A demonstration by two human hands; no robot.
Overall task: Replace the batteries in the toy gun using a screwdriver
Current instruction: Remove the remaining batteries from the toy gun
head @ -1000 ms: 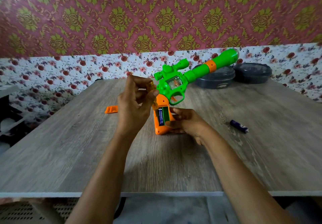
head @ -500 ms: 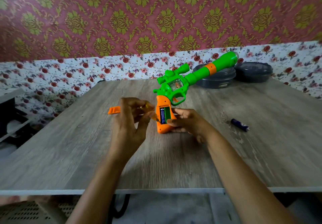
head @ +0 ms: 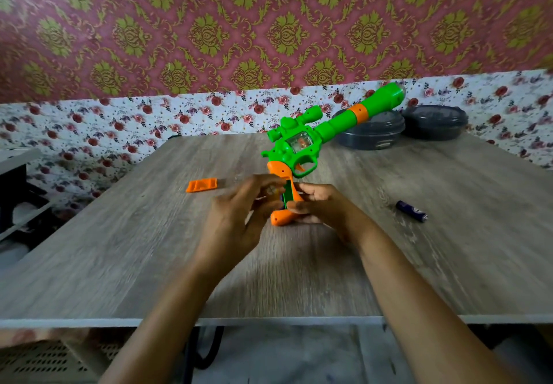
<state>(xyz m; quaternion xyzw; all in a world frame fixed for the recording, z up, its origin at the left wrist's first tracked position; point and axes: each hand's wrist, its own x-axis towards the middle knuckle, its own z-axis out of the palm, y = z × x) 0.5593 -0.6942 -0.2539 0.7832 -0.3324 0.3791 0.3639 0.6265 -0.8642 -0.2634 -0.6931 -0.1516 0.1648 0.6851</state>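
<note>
On a grey wood-grain table (head: 119, 264) set against floral wallpaper, a person stands a toy gun (head: 299, 144) on the butt of its orange grip, the green barrel slanting up and away to the right. Their right hand (head: 320, 204) is wrapped around the right side of the grip, steadying it upright. Their left hand (head: 239, 219) sits just beside the open battery compartment on the grip's near face, fingers pinched around something small; it is blurred, so I cannot tell whether it is a battery. 1 dark blue battery (head: 412, 211) lies loose on the table well to the right of the gun. 1 orange compartment cover (head: 202, 185) lies flat to the left, apart from both hands. 2 dark round lidded containers (head: 371, 132) sit at the far edge behind the barrel. No screwdriver is visible. The gun looks like hollow, rigid plastic: light, smooth and top-heavy with its long barrel, so it would probably tip if released. Holding it at the grip, close to the table, seems the firmest place. The loose battery is a smooth cylinder that would likely roll if nudged, and the thin cover looks easy to flex.
</note>
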